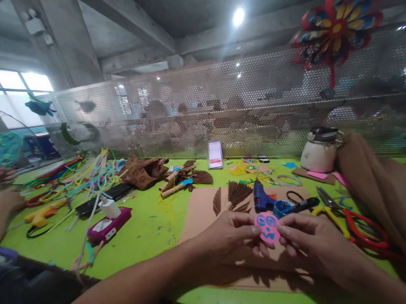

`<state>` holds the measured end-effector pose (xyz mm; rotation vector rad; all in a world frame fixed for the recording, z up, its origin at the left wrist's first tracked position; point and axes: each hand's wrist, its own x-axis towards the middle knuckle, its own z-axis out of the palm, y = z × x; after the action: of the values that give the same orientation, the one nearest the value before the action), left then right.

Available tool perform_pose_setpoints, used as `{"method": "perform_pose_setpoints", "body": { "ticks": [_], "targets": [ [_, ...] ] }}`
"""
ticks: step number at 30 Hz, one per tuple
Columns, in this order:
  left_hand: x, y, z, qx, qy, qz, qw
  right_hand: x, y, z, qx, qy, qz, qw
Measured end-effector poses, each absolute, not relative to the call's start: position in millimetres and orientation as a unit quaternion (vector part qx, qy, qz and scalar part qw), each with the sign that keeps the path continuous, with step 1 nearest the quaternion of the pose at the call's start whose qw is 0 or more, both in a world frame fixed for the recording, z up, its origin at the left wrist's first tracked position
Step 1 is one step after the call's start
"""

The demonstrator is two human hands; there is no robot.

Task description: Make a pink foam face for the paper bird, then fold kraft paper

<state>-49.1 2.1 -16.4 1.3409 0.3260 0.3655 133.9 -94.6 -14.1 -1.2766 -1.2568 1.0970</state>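
Observation:
Between my two hands is a round pink paper disc (pixel 269 235) with a blue face drawn on it. My left hand (pixel 230 235) pinches its left edge with thumb and fingers. At the right edge, my right hand (pixel 314 237) grips it the same way. Below them lies a brown cardboard sheet (pixel 201 210) on the green table (pixel 158 233). Just behind the disc are a folded brown paper fan (pixel 236 196) and a blue glue gun (pixel 260 195). Red-handled scissors (pixel 366 230) and yellow-handled pliers (pixel 334 218) rest right of my right hand.
A purple power strip (pixel 110 226) with a white plug stands left, near a yellow glue gun (pixel 46 214). A kettle (pixel 319 150) and brown paper (pixel 374 184) are at right. Another person's hands (pixel 1 192) work at far left. A perforated metal screen (pixel 218 102) borders the table.

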Motion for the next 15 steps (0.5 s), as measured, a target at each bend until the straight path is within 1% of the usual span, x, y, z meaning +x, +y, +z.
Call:
{"method": "perform_pose_setpoints", "body": {
  "ticks": [3,7,8,10,12,13,15],
  "targets": [
    [-49.8,2.9,-4.1,0.656,0.159,0.162,0.72,136.3,-92.7,-16.4,-0.518,-0.521,0.449,0.508],
    [-67.1,16.6,27.3,0.755,0.188,0.109,0.618,135.2,-89.7,-19.9,-0.518,-0.478,0.467,0.534],
    [-75.5,22.6,33.5,0.778,0.217,0.112,0.579,134.1,-88.8,-21.8,-0.522,-0.465,0.474,0.536],
    [-94.7,35.0,39.0,0.798,0.304,0.171,0.491,131.6,-86.7,-26.9,-0.534,-0.454,0.482,0.526],
    [-112.2,43.7,34.7,0.788,0.412,0.204,0.41,129.7,-84.6,-33.1,-0.549,-0.463,0.48,0.504],
    [-118.6,45.8,29.9,0.775,0.459,0.202,0.384,129.2,-83.6,-35.9,-0.555,-0.473,0.475,0.493],
    [-124.7,45.0,18.0,0.769,0.494,0.195,0.355,129.1,-82.2,-40.0,-0.563,-0.494,0.456,0.481]
  ]
}}
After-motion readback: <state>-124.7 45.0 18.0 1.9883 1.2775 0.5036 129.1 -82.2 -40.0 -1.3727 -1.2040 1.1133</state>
